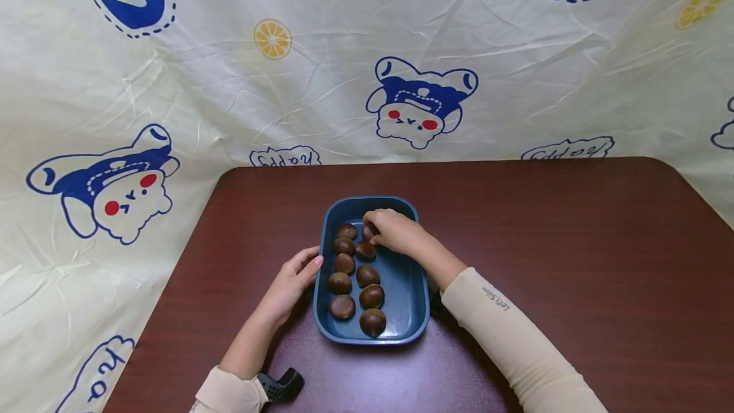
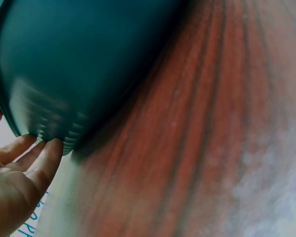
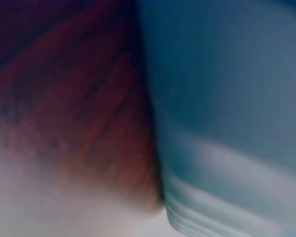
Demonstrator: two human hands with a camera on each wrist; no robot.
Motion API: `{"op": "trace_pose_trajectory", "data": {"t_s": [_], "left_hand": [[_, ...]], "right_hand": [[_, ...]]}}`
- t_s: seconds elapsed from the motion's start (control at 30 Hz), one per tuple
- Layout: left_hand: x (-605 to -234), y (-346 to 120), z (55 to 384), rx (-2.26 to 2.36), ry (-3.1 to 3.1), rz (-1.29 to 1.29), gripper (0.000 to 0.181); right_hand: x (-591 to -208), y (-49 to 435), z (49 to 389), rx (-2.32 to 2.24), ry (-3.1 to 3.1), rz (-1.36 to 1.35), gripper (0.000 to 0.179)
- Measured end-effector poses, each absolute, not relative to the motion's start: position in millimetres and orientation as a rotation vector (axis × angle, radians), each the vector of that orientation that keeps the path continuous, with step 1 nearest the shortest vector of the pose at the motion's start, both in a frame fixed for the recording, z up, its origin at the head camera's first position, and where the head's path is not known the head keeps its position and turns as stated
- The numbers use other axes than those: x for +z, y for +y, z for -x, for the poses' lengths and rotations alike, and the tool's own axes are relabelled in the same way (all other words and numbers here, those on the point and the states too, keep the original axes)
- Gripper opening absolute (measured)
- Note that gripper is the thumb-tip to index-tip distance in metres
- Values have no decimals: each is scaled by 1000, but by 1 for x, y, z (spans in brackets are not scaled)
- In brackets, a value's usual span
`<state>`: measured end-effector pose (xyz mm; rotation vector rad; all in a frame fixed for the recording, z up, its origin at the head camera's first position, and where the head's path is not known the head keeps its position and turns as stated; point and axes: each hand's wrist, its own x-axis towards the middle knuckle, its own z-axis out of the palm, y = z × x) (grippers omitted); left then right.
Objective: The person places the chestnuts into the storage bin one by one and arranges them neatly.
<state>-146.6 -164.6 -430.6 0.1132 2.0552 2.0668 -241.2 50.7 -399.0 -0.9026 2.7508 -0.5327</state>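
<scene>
A blue rectangular tray (image 1: 404, 285) sits on the table with several brown chestnuts (image 1: 342, 306) inside, lined up in two columns. My right hand (image 1: 395, 232) reaches over the tray's right wall and pinches a chestnut (image 1: 369, 231) at the far end of the right column. That chestnut is partly hidden by the fingers. Just nearer lies another chestnut (image 1: 366, 250). My left hand (image 1: 294, 280) rests against the tray's left side; in the left wrist view its extended fingers (image 2: 47, 160) touch the outer wall. The right wrist view has the tray wall (image 3: 227, 98) but no hand.
The dark red-brown wooden table (image 1: 545, 260) spreads around the tray. A white printed sheet (image 1: 321, 101) hangs beyond the far edge and along the left. A black strap device (image 1: 283, 385) is on the left wrist.
</scene>
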Motion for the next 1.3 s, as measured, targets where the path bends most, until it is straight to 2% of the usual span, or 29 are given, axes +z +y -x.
{"op": "trace_pose_trajectory", "data": {"t_s": [0.43, 0.87, 1.3], "left_hand": [[-433, -165, 147, 2068, 2054, -119, 41], [-432, -165, 148, 2036, 2081, -123, 42], [-431, -166, 147, 2042, 2064, -112, 41]], "right_hand": [[-400, 50, 239, -508, 2744, 915, 30], [-399, 55, 236, -722, 2810, 984, 32], [-395, 56, 231, -891, 2841, 930, 35]]}}
